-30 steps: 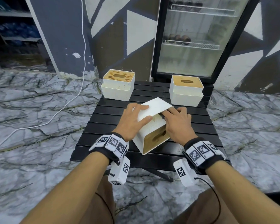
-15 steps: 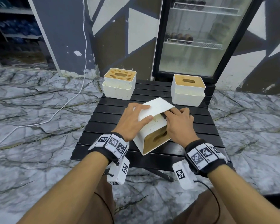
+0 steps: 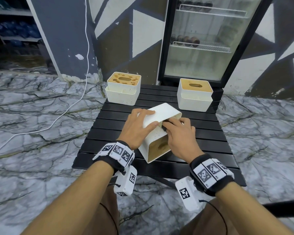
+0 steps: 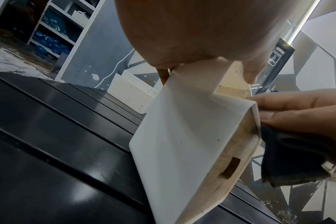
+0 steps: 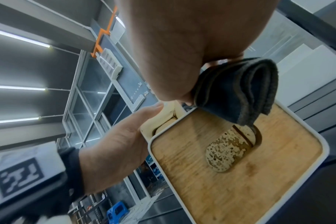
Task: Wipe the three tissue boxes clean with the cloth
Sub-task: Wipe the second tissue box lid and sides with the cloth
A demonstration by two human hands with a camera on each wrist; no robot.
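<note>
A marble-patterned floor is spreading round a low black slatted table (image 3: pixel 209 131), with a glass-door fridge (image 3: pixel 204 39) standing behind it. On the table, the left hand (image 3: pixel 136 129) is gripping a white plastic tissue box with a wooden lid (image 3: pixel 157 138), tipped on its side, fingers curled over the upper edge. The right hand (image 3: pixel 180 138) is pinching a folded dark grey cloth (image 5: pixel 238 91) and pressing it against the box's speckled side. Two more white tissue boxes, the stained one at the back left (image 3: pixel 123 89) and the one at the back right (image 3: pixel 194 94), are waiting upright. Pressing hard could be sliding the tilted box off its edge, I'd judge.
</note>
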